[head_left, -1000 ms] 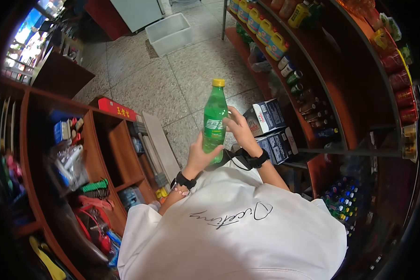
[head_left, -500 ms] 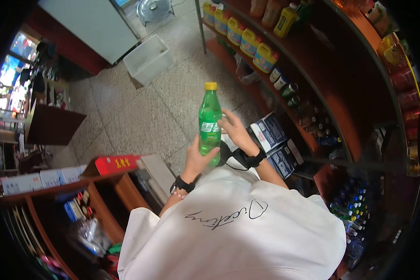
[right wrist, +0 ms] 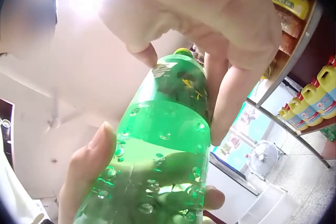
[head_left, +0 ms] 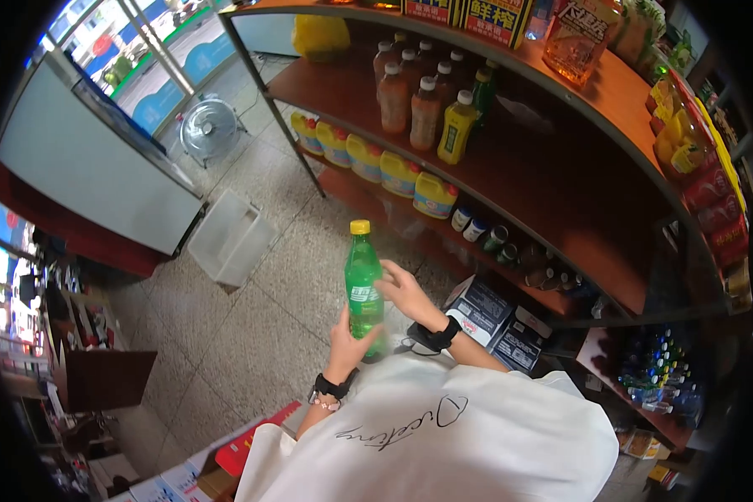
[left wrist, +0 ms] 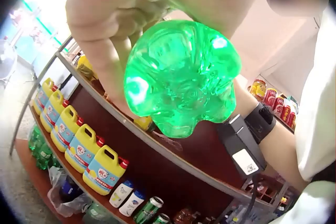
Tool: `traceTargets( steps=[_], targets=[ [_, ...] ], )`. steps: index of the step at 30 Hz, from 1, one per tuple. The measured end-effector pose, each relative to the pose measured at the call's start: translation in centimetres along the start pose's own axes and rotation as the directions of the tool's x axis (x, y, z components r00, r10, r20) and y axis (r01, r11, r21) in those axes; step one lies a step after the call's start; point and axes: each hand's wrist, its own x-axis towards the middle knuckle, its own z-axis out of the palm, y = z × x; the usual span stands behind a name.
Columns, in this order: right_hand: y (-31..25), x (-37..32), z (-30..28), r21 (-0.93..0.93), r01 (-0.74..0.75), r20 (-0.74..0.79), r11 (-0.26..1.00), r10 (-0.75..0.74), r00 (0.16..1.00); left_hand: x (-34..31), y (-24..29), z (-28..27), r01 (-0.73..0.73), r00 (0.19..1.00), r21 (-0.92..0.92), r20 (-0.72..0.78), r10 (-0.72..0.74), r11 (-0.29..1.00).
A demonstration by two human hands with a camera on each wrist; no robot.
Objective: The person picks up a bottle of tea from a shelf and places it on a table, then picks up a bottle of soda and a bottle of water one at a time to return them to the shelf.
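A green plastic soda bottle [head_left: 362, 272] with a yellow cap and white lettering stands upright in front of the white shirt. My left hand [head_left: 345, 345] grips it low, thumb across the front. Higher up, my right hand [head_left: 404, 293] holds its side at the label; the right wrist view has the thumb on one side of the bottle [right wrist: 163, 124] and fingers on the other. Clear liquid fills its lower part in that view. From the left wrist, the lobed bottle base [left wrist: 181, 77] faces the camera and hides the label.
To the right are shelves [head_left: 510, 192] with yellow jugs [head_left: 400, 176], juice bottles [head_left: 425, 113] and cans. Dark boxes [head_left: 479, 309] lie by my right forearm. On the tiled floor ahead sit a white plastic bin [head_left: 232, 238] and a fan [head_left: 210, 130].
The view has turned right and up toward the shelves, and the left-hand cabinet has mostly gone out of sight. Both hands keep their hold on the bottle, now lower in view.
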Motion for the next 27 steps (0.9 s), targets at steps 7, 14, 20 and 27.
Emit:
traceTargets(
  steps=[7,14,20,27],
  targets=[
    [-0.6,8.3,0.0,0.035,0.008,-0.127,0.999,-0.004,0.992,10.1,-2.8,-4.3,0.034,0.984,-0.012,0.173,-0.032,0.999],
    [-4.3,15.7,1.5,-0.323,0.131,-0.351,0.937,-0.247,0.903,21.5,-3.6,-8.1,-0.096,0.933,0.016,0.351,0.084,0.995],
    [-3.8,15.7,0.2,-0.357,0.140,-0.657,0.924,-0.355,0.665,28.1,-1.9,-6.0,-0.180,0.763,0.112,0.643,0.067,0.977],
    [-5.2,9.4,-5.5,-0.375,0.152,-0.846,0.914,-0.405,0.348,31.0,1.6,-0.5,-0.441,0.529,-0.029,0.799,0.285,0.897]
  ],
)
